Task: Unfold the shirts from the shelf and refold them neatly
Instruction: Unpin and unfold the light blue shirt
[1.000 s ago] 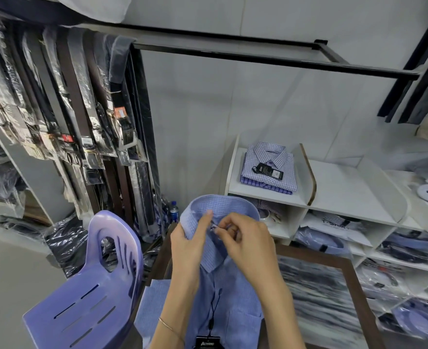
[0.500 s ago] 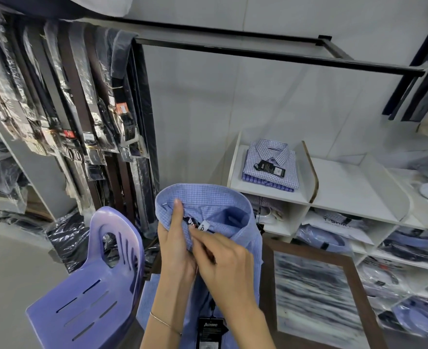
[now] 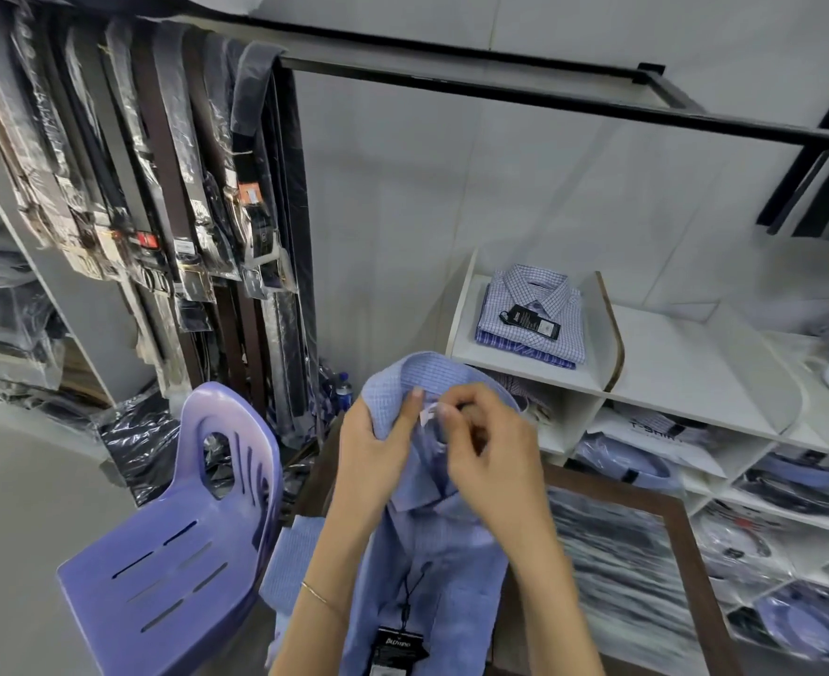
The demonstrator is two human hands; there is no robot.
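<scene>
Head view:
Blue shirt [image 3: 422, 558]: low in the middle of the frame, collar lifted.
Left hand [image 3: 371, 456]: pinching the collar's left side.
Right hand [image 3: 488, 451]: fingers closed at the collar front, maybe on a button.
Risk: might tug too hard, pop the button; hanging tag [image 3: 397, 648] might snag.

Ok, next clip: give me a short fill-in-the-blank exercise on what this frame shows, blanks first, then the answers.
1. Both hands, the left hand and the right hand, grip the blue shirt at its ____.
2. The black tag hangs from that shirt on a thin ____.
3. The plastic chair to the left of the shirt is coloured ____.
4. The folded checked shirts lie on the ____ level of the white shelf.

Missing words: collar; cord; purple; top
</scene>
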